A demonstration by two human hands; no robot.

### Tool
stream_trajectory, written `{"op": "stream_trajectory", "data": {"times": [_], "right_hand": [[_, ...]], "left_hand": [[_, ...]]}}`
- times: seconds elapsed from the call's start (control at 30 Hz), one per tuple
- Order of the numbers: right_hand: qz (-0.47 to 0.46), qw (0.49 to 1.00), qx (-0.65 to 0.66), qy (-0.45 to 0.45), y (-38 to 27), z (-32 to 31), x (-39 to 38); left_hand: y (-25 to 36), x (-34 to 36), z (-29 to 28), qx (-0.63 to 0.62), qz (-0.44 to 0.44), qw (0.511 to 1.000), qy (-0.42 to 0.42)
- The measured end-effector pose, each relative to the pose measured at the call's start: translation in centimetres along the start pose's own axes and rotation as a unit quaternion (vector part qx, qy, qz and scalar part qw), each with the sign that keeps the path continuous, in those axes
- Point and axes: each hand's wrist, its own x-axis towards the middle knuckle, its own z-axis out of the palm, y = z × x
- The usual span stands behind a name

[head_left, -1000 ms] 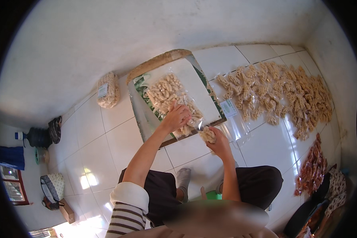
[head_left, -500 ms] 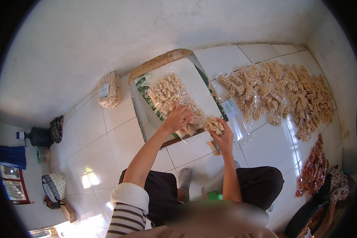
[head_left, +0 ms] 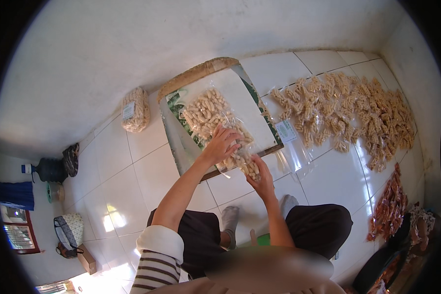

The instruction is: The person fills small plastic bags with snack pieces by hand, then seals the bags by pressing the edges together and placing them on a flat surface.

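A large clear plastic bag (head_left: pixel 204 111) of pale, finger-shaped snacks lies on a low board-topped stand (head_left: pixel 250 110). My left hand (head_left: pixel 221 145) is over the bag's near end, fingers bent around the plastic there. Against that same end, my right hand (head_left: pixel 261 177) grips a small clear packet of snacks (head_left: pixel 251 168), its fingers curled along the packet's right side. The packet overlaps the stand's front edge, and I cannot tell how much of it is inside the large bag. Parts of the bag's mouth are hidden under my left hand.
Many small snack packets (head_left: pixel 338 108) spread over the tiled floor at right, with flat empty plastic bags and a label (head_left: pixel 285 131) beside the stand. A filled bag (head_left: pixel 135 110) stands by the wall. Reddish packets (head_left: pixel 389 206) lie near a person (head_left: pixel 419 230) at far right.
My right hand has moved left and nearer to me, bringing the small packet against the large bag's near end. My left hand has stayed nearly in place.
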Motion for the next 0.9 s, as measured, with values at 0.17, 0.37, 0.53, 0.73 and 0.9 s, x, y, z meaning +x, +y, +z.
{"op": "stream_trajectory", "data": {"times": [0.17,0.37,0.53,0.73,0.9], "right_hand": [[-0.029,0.999,-0.008,0.015,0.3,1.3,1.3],[0.008,0.985,-0.028,0.168,1.3,3.0,1.3],[-0.019,0.994,0.0,0.11,1.8,2.5,2.0],[-0.055,0.993,-0.067,0.083,2.3,2.0,2.8],[0.007,0.996,0.033,0.077,3.0,3.5,4.3]], "left_hand": [[0.8,0.1,0.5,0.007,0.003,0.999,-0.034],[0.8,-0.4,1.1,0.01,-0.005,1.0,-0.015],[0.6,0.1,0.7,-0.001,-0.019,1.0,0.012],[-3.5,1.4,-0.7,0.212,-0.133,0.966,0.071],[-3.6,2.1,-0.2,0.202,-0.12,0.972,0.013]]}}
